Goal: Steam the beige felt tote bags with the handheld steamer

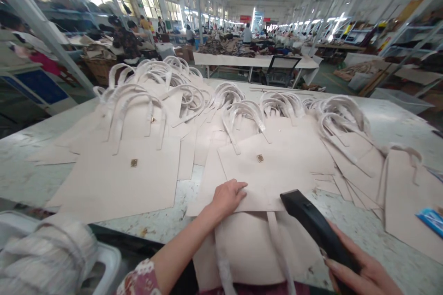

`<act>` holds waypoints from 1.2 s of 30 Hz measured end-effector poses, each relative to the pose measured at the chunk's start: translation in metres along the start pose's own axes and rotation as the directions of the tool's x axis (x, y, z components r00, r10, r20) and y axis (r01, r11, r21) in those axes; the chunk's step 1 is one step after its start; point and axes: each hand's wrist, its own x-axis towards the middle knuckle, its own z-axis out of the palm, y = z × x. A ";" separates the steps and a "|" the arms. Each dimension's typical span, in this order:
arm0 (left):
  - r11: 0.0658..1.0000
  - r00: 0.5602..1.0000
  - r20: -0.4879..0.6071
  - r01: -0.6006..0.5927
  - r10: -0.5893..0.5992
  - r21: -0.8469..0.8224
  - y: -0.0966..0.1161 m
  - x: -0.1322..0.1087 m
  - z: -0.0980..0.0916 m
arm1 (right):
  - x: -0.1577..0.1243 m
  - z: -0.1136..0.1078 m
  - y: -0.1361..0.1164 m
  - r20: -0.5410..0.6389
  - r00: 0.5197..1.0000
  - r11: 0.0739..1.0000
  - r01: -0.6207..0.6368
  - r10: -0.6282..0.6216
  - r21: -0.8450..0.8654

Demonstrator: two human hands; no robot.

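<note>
A beige bag panel (287,152) with strap handles and a small gold metal fitting (260,158) lies in front of me. My left hand (228,197) rests on its lower part, index finger stretched out to the right, the other fingers partly bent. In my right hand (362,265) is a black handheld tool shaped like a hair clipper (316,223), its flat head by the panel's lower right edge. Under that edge, another beige panel (254,249) hangs towards my lap with its straps down. To the left lies a similar panel (155,179) with its own gold fitting.
Piles of beige panels with looped handles (162,71) cover the back of the white table (406,122). A blue packet (431,221) lies at the right edge. Lower left stands a white plastic basket (112,256) with strap bundles. People and other worktables fill the hall behind.
</note>
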 end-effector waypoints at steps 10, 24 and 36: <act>0.986 0.979 -0.132 -0.146 0.156 0.081 0.009 0.081 0.029 | 0.088 0.016 -0.062 0.025 0.998 0.998 0.059 -0.060 0.025; 0.815 0.805 0.169 -0.579 0.568 0.019 -0.005 0.008 0.008 | 0.095 0.006 -0.060 0.044 0.999 1.000 0.029 -0.028 -0.012; 0.801 0.791 0.140 -0.599 0.595 -0.022 0.001 -0.029 0.019 | 0.154 0.067 -0.116 0.567 0.823 0.991 0.078 -0.003 -0.108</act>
